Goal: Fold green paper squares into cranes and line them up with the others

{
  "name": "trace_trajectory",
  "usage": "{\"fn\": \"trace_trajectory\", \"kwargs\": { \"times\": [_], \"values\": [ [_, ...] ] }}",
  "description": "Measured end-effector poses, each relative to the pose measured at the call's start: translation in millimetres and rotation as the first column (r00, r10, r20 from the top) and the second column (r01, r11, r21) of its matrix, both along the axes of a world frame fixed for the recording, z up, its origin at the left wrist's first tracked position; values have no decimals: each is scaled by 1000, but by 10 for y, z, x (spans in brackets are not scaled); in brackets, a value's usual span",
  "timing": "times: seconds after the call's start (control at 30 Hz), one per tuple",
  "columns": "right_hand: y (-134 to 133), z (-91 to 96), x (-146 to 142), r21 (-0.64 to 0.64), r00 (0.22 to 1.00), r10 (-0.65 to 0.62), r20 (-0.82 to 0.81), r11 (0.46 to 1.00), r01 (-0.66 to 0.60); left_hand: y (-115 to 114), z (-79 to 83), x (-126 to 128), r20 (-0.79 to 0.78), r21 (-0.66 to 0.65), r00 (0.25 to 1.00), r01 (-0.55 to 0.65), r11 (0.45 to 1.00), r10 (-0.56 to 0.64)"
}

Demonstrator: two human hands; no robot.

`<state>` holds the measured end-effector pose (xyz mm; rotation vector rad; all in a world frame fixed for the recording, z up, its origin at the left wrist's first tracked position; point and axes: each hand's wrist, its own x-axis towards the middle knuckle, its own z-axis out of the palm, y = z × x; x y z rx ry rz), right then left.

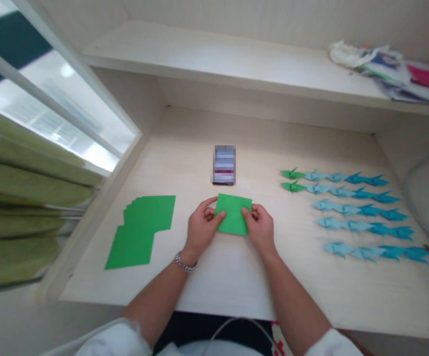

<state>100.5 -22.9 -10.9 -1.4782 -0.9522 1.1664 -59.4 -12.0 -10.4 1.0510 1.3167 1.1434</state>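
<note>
A green paper sheet (233, 212) lies folded on the pale desk (214, 277) in front of me. My left hand (201, 227) pinches its left edge, thumb and fingers closed on the paper. Gripping the right edge in the same way is my right hand (261, 227). A metal bracelet (183, 263) sits on my left wrist. Behind the sheet lies a phone (224, 165), its screen blurred.
A fanned stack of green sheets (140, 230) lies at the left. Rows of folded paper cranes (355, 212), two green and several blue, fill the right side. A shelf (236, 59) above holds papers and a bag (392, 69). A window (32, 109) is on the left.
</note>
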Motion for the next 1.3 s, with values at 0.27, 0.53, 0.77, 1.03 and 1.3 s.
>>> {"fn": "trace_trajectory", "kwargs": {
  "times": [0.27,0.53,0.77,1.03,1.3],
  "values": [
    [38,-109,73,150,997,42,68,987,-52,136,-81,-62,75,63,992,95,993,-100],
    [88,-152,86,192,995,33,92,980,-50,198,-52,-34,16,124,994,109,986,-112],
    [104,-174,70,202,992,33,124,978,-58,225,-114,-17,-58,170,993,110,979,-102],
    [116,-198,73,220,992,28,120,974,-54,243,-183,-17,-81,188,988,148,971,-135],
    [117,-164,74,188,997,47,62,980,-57,241,-178,-37,-3,159,987,157,975,-158]
  ]
}}
